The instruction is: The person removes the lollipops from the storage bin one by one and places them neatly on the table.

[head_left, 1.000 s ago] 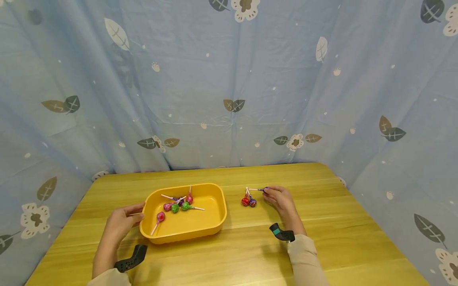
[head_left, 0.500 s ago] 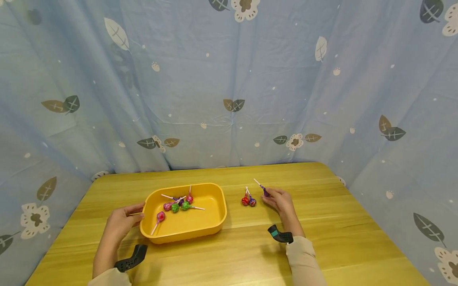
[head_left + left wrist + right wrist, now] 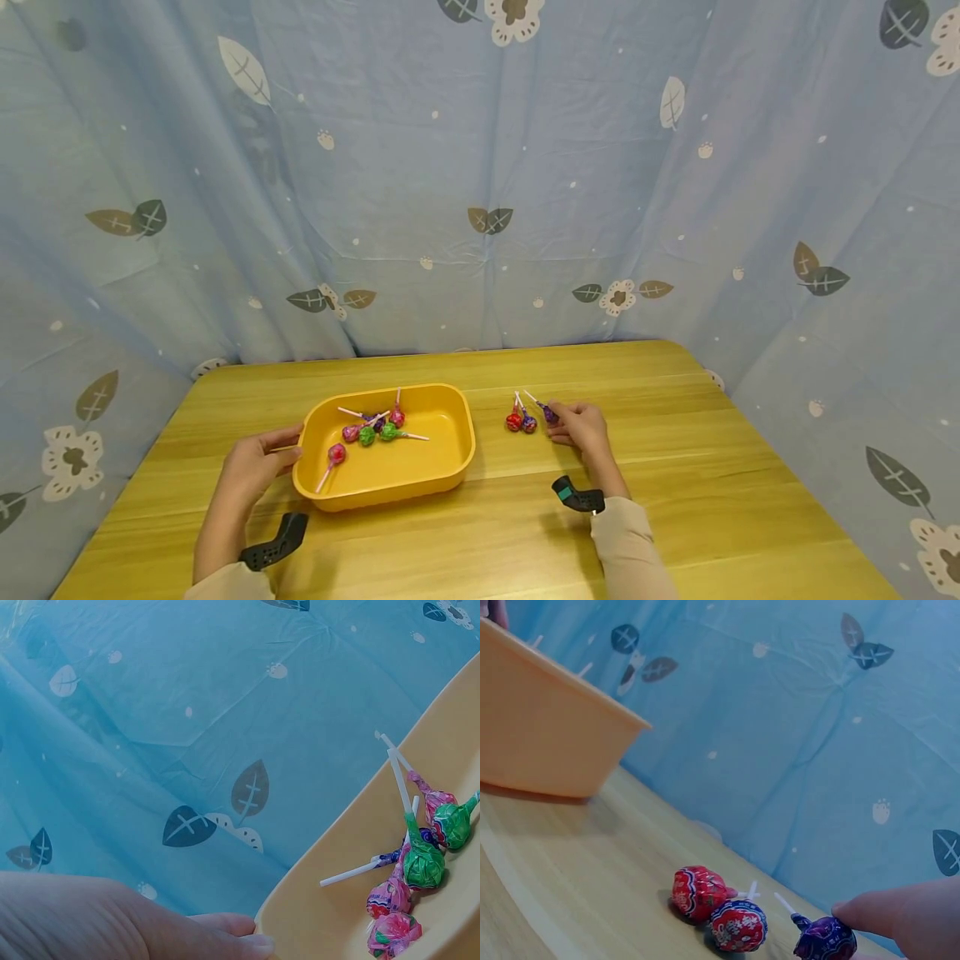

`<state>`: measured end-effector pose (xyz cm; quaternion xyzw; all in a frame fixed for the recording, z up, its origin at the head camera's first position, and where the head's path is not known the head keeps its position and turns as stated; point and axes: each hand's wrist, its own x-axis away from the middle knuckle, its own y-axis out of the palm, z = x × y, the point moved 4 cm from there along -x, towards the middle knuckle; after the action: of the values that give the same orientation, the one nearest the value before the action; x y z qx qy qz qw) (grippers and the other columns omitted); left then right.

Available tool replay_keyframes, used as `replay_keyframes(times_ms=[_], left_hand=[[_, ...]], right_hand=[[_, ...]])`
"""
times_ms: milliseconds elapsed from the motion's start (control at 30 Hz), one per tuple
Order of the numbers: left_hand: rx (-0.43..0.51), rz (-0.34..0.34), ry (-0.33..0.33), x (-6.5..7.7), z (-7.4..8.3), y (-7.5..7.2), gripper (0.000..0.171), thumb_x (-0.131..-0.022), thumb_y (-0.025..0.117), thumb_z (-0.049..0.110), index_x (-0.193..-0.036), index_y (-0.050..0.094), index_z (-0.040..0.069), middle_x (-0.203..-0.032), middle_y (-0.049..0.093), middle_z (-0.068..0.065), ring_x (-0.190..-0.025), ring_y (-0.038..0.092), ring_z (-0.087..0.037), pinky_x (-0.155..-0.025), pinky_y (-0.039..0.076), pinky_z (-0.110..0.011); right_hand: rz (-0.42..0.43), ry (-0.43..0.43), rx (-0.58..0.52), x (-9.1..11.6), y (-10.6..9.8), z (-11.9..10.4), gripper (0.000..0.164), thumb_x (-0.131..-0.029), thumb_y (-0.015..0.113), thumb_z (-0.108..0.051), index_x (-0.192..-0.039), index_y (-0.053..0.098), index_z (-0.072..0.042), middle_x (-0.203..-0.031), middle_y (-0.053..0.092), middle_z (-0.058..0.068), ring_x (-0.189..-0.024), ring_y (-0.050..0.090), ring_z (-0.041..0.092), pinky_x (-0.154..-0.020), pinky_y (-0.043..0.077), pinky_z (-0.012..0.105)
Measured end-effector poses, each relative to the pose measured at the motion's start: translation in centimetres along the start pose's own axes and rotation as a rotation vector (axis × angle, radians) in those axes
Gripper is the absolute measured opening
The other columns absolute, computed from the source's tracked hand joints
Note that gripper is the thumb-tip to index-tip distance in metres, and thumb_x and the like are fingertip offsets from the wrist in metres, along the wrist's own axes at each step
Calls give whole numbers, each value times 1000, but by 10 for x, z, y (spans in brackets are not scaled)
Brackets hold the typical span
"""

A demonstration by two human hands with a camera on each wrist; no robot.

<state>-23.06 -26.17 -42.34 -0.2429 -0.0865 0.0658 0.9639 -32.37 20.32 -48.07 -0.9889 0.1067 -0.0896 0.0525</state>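
I count: left hand, fingers extended, touching the rounded-rectangular yellow plastic tray, lower left of frame; right hand, pinching a spherical, purple crinkle-wrapped lollipop, lower right of centre.

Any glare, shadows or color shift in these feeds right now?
Head view: pale glare on the near part of the table, soft shadow beside the right sleeve. Left wrist view: curtain bluer, tray paler than in the head view. Right wrist view: similar cool cast, small shadows by the lollipops lying loose.
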Motion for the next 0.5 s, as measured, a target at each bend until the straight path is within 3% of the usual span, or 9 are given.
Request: replay_keyframes(times_ms=[267, 500], left_hand=[[-6, 1, 0, 0, 0, 0, 46, -94, 59, 5, -137, 48, -8, -131, 52, -30, -110, 59, -37, -78, 56, -33], [-10, -4, 7, 1, 0, 0, 47, -94, 58, 6, -137, 48, -9, -131, 52, -30, -110, 59, -38, -79, 56, -35]], right_hand=[[64, -70, 200, 2, 3, 2, 36, -89, 70, -30, -88, 68, 6, -69, 66, 12, -51, 61, 13, -50, 55, 25], [50, -102, 285, 4, 5, 1, 35, -90, 69, -30, -85, 67, 5, -63, 63, 9, -48, 58, 12, -48, 53, 25]])
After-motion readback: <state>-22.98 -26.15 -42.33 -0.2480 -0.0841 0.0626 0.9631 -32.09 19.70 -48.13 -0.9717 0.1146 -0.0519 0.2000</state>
